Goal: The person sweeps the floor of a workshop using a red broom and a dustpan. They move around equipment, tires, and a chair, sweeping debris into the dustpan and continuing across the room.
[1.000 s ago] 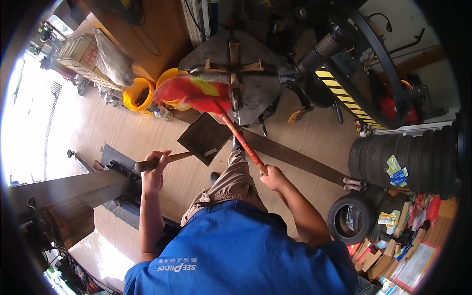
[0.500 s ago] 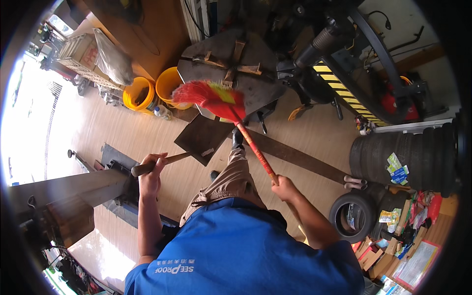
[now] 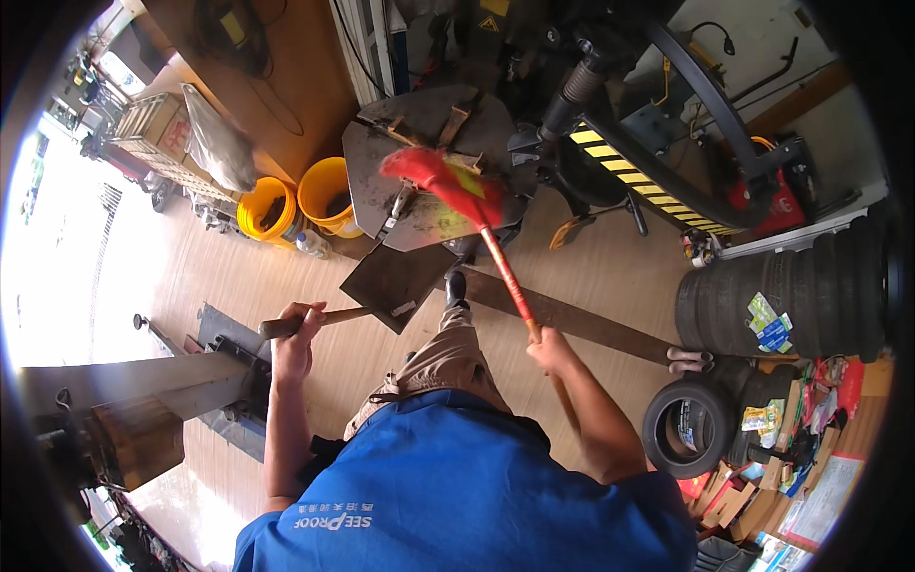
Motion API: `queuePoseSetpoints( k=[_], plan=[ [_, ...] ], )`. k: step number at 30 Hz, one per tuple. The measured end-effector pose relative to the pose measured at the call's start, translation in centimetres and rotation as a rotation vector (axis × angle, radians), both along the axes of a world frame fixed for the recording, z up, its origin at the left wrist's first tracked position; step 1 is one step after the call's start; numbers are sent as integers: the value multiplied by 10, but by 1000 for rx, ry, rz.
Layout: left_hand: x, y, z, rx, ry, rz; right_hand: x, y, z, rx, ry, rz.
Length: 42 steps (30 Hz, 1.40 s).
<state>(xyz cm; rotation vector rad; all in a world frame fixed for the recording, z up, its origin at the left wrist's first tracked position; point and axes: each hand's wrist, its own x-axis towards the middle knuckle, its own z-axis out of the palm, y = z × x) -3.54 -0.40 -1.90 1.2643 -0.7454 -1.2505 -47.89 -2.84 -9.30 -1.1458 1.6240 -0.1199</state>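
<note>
My left hand (image 3: 294, 351) is closed round the handle of a dark, flat dustpan (image 3: 405, 278), whose pan points away from me near my forward shoe. My right hand (image 3: 553, 353) grips the orange-red stick of a broom (image 3: 508, 270). Its red and yellow bristle head is raised over the round-cornered metal turntable (image 3: 370, 170) of what looks like a tyre changer, slightly blurred by motion. Whether the bristles touch the plate I cannot tell. Clamp jaws stick up from the turntable, partly behind the broom head.
Two yellow buckets (image 3: 335, 183) and a plastic bottle (image 3: 312, 245) stand left of the turntable. A black machine arm (image 3: 710, 133) rises at the far right. Stacked tyres (image 3: 724, 310), a loose tyre (image 3: 688, 426) and boxes line the right. A post (image 3: 181, 364) stands at left.
The broom head has swung a little to the right over the turntable, uncovering more of its left part. The dustpan stays nearly in place in my left hand. The view has shifted slightly.
</note>
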Motion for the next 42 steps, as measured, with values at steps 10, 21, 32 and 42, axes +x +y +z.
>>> queuePoseSetpoints(
  k=[10,21,32,42],
  plan=[
    [4,5,-2,27,-1,47,40,42,18,-72,-90,353],
    [28,69,-27,93,-29,233,46,20,26,181,-143,224],
    [26,216,-107,286,-133,623,135,-3,25,319,-207,635],
    [-60,369,-128,441,-284,1161,-97,-55,-69,64,508,962]
  ],
)
